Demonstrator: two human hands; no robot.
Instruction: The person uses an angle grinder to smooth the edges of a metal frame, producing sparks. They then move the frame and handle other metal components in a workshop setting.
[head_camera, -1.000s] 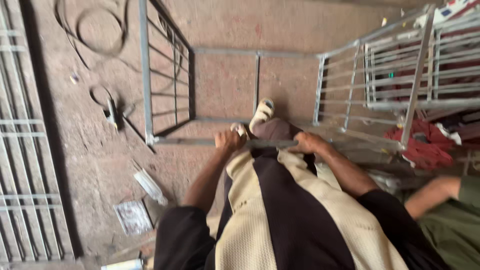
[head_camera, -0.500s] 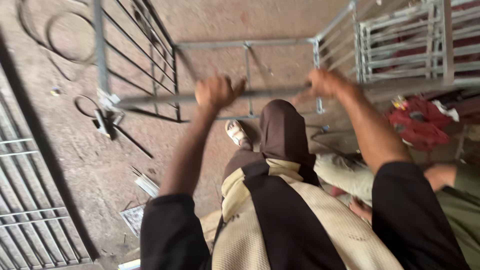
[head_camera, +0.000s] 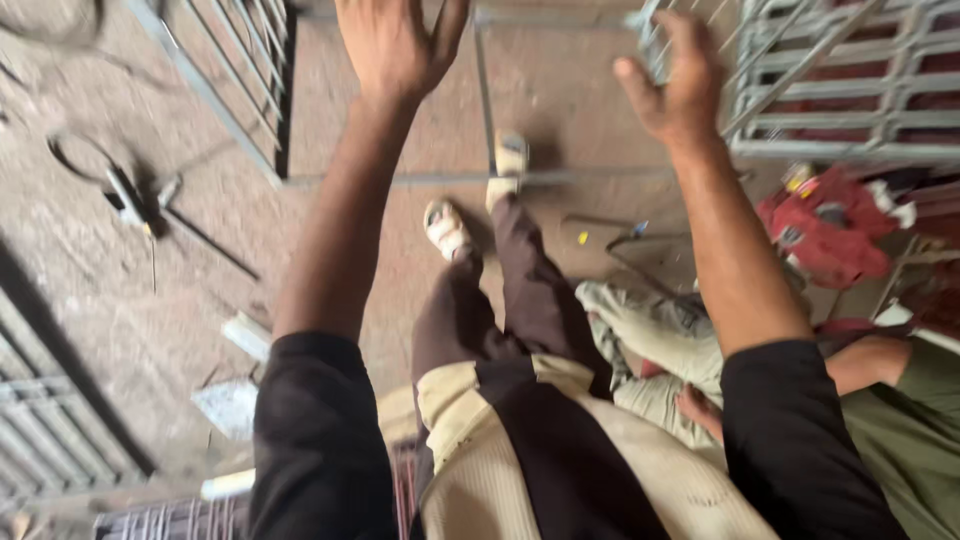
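Left fingers: spread apart, palm open, holding nothing, touching nothing.
Left hand: raised at the far top of view, arm stretched straight out from a black sleeve.
Right fingers: loosely curled and apart, empty; tips blurred against the metal behind, contact there cannot be told.
Right hand: also raised, right of the left hand, level with it.
Metal frame: grey welded frame on the floor, below and beyond both hands; near bar runs left to right, an upright bar rises between the two hands.
Direction from fingers: frame lies forward and down; corner post just beside the right hand, so right hand nearer.
Barred side panel: slants away on the left, far side of the left arm.
Feet: sandalled foot short of the near bar, other foot at the bar.
Right side: stacked grey grilles, red cloth heap nearer.
Near right: another person in green, seated low, apart from both hands.
Left floor: cable and tool.
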